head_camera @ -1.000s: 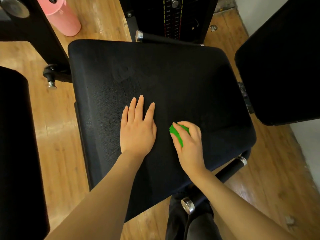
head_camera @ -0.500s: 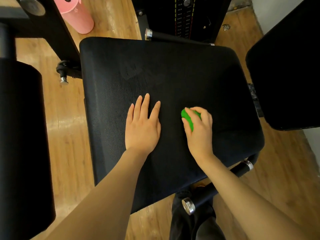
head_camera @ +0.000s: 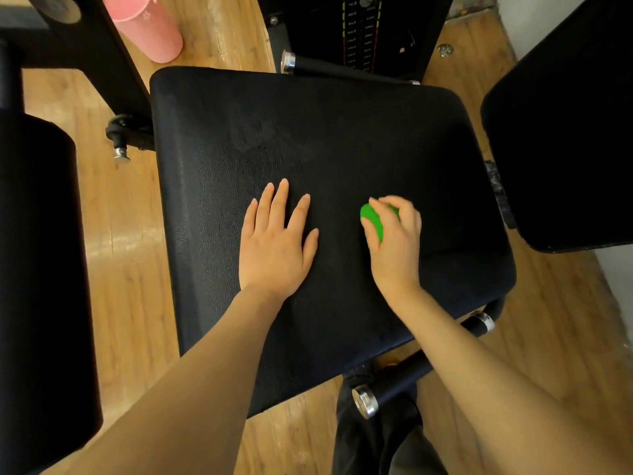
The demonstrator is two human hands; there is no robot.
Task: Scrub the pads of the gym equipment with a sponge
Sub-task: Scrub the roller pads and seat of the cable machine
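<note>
Green sponge (head_camera: pixel 374 219) is being gripped by the right hand (head_camera: pixel 394 241) on the black pad (head_camera: pixel 342 138), while the left hand (head_camera: pixel 275 245) is resting flat with straight fingers (head_camera: pixel 281 200).

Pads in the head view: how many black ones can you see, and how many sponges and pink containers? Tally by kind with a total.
Black pads: 3, the centre pad, left pad, right pad
Green sponge: 1, gripped by the right hand
Pink container: 1
Total: 5
</note>
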